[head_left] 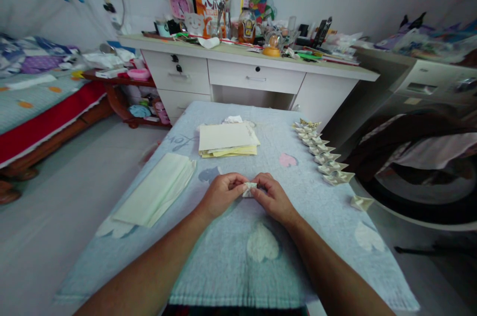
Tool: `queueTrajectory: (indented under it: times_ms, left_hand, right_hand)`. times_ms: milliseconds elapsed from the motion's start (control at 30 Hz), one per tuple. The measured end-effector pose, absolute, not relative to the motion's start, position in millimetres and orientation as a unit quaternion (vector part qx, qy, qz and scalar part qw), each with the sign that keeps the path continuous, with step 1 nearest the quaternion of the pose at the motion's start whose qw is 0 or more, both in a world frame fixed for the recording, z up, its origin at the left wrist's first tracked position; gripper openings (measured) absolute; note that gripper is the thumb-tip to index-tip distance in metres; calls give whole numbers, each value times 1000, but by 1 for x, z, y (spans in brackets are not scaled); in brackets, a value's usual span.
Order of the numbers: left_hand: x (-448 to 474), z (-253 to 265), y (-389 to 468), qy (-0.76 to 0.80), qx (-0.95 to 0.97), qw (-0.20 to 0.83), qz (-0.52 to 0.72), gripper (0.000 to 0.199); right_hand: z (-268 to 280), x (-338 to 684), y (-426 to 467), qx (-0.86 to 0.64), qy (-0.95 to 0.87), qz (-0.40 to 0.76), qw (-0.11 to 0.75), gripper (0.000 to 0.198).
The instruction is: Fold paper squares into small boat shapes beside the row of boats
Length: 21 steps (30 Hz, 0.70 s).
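Note:
A small folded piece of paper [249, 190] is pinched between both hands over the middle of the cloth-covered table [231, 266]. My left hand [225, 196] grips its left end with thumb and fingers. On the right end, my right hand [273, 197] is closed in the same way. Much of the paper hides behind the fingertips. Along the table's right side stands a row of several folded paper boats [328, 159], with one more paper boat [361, 202] nearer to me. A stack of cream and yellow paper sheets [228, 138] lies beyond my hands.
Folded pale green paper [154, 192] lies at the table's left. A crumpled white tissue [233, 119] rests behind the paper stack. Past the table is a white desk [257, 77] loaded with jars and clutter. A washing machine [428, 87] stands right, a bed [44, 102] left.

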State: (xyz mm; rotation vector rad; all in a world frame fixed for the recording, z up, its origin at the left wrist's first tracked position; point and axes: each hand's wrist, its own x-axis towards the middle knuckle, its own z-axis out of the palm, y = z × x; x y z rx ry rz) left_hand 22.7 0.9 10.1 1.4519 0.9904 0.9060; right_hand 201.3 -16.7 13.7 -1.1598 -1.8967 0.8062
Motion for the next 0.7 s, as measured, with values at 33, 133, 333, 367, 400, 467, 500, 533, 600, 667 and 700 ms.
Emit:
queueTrajectory:
  times_ms: [33,133,333,367,400,467,500,533,600,667,700]
  left_hand:
    - [22,10,1,419,615,548,382,18]
    - [22,10,1,418,618,548,378,17]
    - [22,10,1,421,613,559,368,20]
    - [22,10,1,422,614,558,366,20]
    - [22,10,1,423,616,556,365,20]
    - [22,8,1,421,619,555,364,20]
    - [23,8,1,418,619,558,361,21]
    - [23,7,1,416,619,562,357,21]
    - [23,7,1,414,624,566,345,22]
    - [23,8,1,415,633,561,336,21]
    - [23,8,1,414,634,560,337,19]
  right_hand:
    - [15,202,-17,-455,-739,319,381,17]
    - [16,204,-16,-463,-735,314,382,19]
    - [16,204,-17,-465,-748,282,379,20]
    - [16,204,-17,-467,-749,280,379,20]
    - [16,204,-17,-468,-748,278,379,20]
    - [14,204,-17,-473,-745,276,381,21]
    - [14,203,-17,-475,-743,275,384,21]
    - [13,203,-17,-478,-740,274,386,21]
    - [12,203,-17,-483,-735,272,390,21]
    - [11,202,-17,-486,-733,270,392,21]
    - [11,202,-17,-486,-734,269,391,21]
